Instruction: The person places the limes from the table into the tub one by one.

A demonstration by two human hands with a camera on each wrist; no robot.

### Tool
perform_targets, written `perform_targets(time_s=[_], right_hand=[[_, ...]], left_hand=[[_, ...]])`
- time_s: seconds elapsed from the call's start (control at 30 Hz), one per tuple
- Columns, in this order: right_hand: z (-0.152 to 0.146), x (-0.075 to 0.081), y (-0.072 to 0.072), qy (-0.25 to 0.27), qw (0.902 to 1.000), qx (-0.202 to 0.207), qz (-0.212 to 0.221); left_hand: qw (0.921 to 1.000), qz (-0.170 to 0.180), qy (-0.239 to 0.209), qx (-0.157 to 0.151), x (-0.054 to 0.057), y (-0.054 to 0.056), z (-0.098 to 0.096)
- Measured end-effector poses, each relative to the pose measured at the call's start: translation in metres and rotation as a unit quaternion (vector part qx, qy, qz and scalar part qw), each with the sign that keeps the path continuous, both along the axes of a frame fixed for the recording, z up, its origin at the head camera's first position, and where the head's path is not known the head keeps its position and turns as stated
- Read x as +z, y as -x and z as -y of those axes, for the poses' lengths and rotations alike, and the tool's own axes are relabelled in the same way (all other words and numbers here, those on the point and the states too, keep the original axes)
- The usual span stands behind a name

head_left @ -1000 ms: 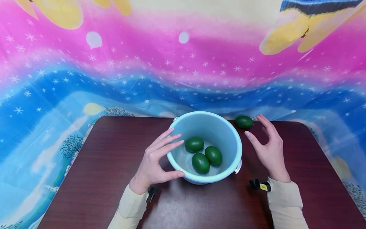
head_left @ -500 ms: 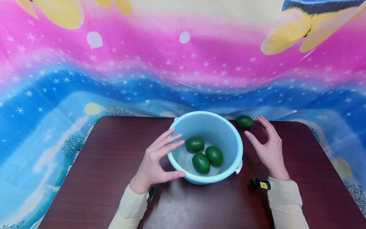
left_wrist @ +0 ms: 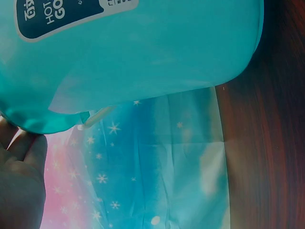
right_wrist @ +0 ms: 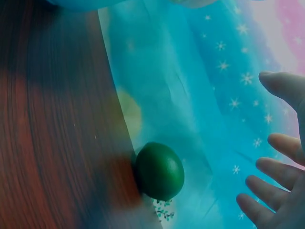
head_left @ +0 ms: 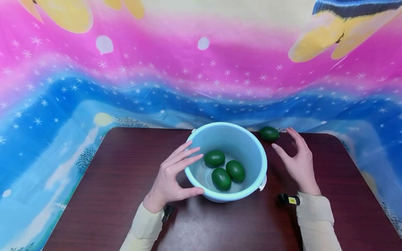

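Note:
A light blue bucket (head_left: 185, 170) stands upright in the middle of the table, with three smooth dark green, avocado-like fruits (head_left: 221, 179) on its floor. My left hand (head_left: 171, 177) is at the bucket's left rim, fingers extended over the edge and thumb at the near side. In the left wrist view, its fingers (left_wrist: 35, 152) meet the turquoise-looking rim. One more green fruit (head_left: 269, 134) lies at the table's back edge, right of the bucket. My right hand (head_left: 299, 164) is spread just right of that fruit, apart from it and holding nothing.
The dark reddish wooden table (head_left: 103, 195) ends close behind the bucket. A patterned cloth backdrop (head_left: 150, 87) hangs around its back and sides. A white handle joint (head_left: 263, 183) sticks out at the bucket's right side.
My right hand has shifted slightly right, away from the lone green fruit. The left hand, the bucket and the fruits stay as they were.

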State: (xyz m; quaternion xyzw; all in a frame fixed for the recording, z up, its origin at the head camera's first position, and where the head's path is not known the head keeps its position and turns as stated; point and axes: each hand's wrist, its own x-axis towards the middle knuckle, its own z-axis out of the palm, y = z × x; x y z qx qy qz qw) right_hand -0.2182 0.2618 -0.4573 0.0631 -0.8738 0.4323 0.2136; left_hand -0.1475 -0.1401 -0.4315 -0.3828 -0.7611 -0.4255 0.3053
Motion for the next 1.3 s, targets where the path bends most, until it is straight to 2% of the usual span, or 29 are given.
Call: perform_targets(time_s=[0.4,0.77,1.03,1.3], right_hand=[[-0.010,-0.012,0.008,-0.009,0.9994,-0.007,0.032],[-0.014,-0.024,0.014,-0.019,0.9983,0.004,0.055],[-0.015,-0.031,0.022,-0.038,0.9971,0.023,0.062],[-0.016,-0.038,0.031,-0.088,0.9900,0.055,0.096]], left_hand=[[1.0000,-0.003,-0.001,0.002,0.000,0.000,0.000],[1.0000,0.002,0.001,0.002,-0.001,-0.001,0.000],[1.0000,0.000,-0.001,0.000,-0.001,0.000,0.000],[1.0000,0.002,0.000,-0.002,-0.001,-0.001,0.000]])
